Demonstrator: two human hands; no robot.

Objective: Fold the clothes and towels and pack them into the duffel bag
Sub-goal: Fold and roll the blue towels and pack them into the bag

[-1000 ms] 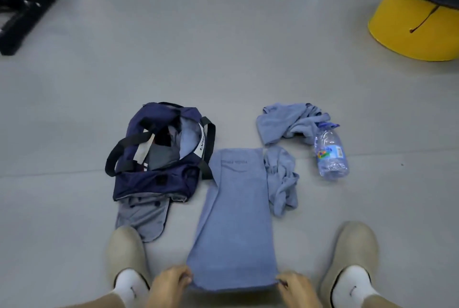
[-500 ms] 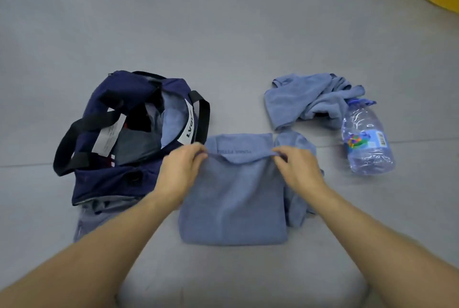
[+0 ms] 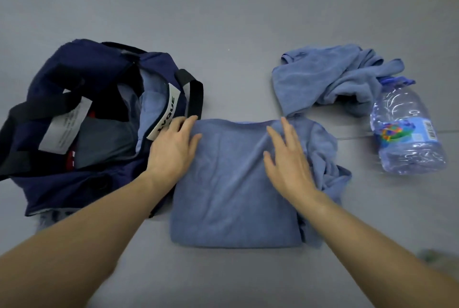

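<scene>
A light blue towel lies folded into a rough square on the grey floor in front of me. My left hand lies flat on its far left corner, fingers straight. My right hand presses flat on its upper right part, fingers spread. A second crumpled blue cloth pokes out from under the towel's right side. A third blue towel sits bunched up farther back on the right. The navy duffel bag stands open on the left with grey and blue cloth inside.
A clear plastic water bottle lies on its side at the right, its cap against the bunched towel. The bag's black straps reach close to my left hand. Grey cloth sticks out under the bag's near edge.
Both hands carried the towel's near edge forward, folding it in half. They have since let go of the edge and now lie flat on the folded towel. The camera leaned closer.
</scene>
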